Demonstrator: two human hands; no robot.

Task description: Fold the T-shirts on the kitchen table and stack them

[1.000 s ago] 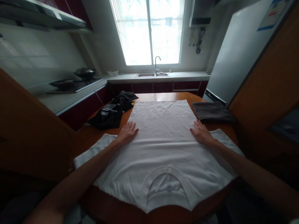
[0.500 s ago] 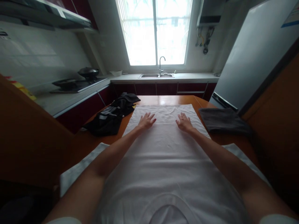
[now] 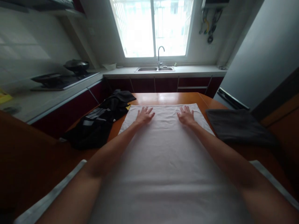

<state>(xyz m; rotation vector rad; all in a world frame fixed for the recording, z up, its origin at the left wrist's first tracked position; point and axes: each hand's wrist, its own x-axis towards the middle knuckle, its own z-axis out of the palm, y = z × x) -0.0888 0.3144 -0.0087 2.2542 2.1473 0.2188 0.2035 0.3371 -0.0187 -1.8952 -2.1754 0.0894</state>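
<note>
A white T-shirt [image 3: 163,149] lies spread flat on a wooden table [image 3: 168,98], its bottom hem at the far end. My left hand [image 3: 144,115] rests palm down on the shirt near the far hem, fingers spread. My right hand [image 3: 186,115] lies flat the same way a little to the right, also close to the hem. Both arms reach across the shirt. The sleeves stick out at the lower left and lower right edges. Neither hand holds anything.
A crumpled black garment [image 3: 100,119] with pale stripes lies on the table's left. A folded dark grey cloth [image 3: 238,127] lies at the right. Beyond are a counter with a sink [image 3: 155,68], a stove with pans [image 3: 63,76], and a fridge [image 3: 259,59] at right.
Both hands slid from the shirt's sides at mid-body forward and inward, up to the far hem. The view has leaned forward, so the collar has left the frame.
</note>
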